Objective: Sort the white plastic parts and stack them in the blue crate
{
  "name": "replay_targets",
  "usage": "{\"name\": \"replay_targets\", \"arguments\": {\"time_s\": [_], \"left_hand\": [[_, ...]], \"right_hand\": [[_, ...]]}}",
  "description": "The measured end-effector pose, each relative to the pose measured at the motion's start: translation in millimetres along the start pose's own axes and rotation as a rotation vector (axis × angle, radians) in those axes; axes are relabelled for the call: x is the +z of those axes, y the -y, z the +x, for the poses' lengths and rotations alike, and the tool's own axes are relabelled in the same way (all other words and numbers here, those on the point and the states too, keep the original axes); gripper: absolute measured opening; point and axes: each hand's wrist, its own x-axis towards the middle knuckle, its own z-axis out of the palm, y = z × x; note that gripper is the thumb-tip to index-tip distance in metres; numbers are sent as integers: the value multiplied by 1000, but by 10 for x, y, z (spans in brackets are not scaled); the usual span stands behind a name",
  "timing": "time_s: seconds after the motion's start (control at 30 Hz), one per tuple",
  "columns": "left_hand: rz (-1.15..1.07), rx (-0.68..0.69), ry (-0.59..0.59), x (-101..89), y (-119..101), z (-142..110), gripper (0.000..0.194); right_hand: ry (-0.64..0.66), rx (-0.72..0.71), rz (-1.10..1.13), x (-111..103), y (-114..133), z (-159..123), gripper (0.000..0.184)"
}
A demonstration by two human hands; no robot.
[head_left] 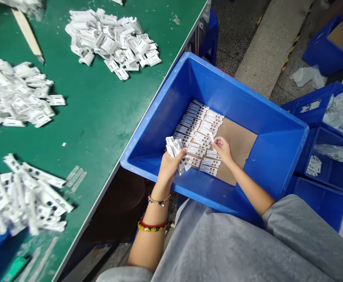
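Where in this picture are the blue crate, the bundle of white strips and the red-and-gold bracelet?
Blue crate [218,82]: head view, on its far inner wall.
Bundle of white strips [174,149]: head view, on the middle of the bundle.
Red-and-gold bracelet [153,224]: head view, on its red band.

There go two hands, the left hand [170,166] and the right hand [222,149], over one blue crate [248,94]! Four heaps of white plastic pieces [111,43] on one green workbench [95,98], and one cardboard sheet [237,145] inside!
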Motion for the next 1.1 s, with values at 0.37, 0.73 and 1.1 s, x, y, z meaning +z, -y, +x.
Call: {"name": "replay_targets", "arguments": {"time_s": [0.37, 0.73, 1.1], "left_hand": [[-28, -59, 46, 25, -17, -31, 42], [14, -10, 46, 1, 41, -7, 46], [22, 6, 49, -12, 67, 13, 46]], "right_hand": [[160, -14, -747, -9, -930, 190, 18], [230, -92, -890, -82, -1025, 122, 16], [265, -138, -907, -94, -1002, 256, 21]]}}
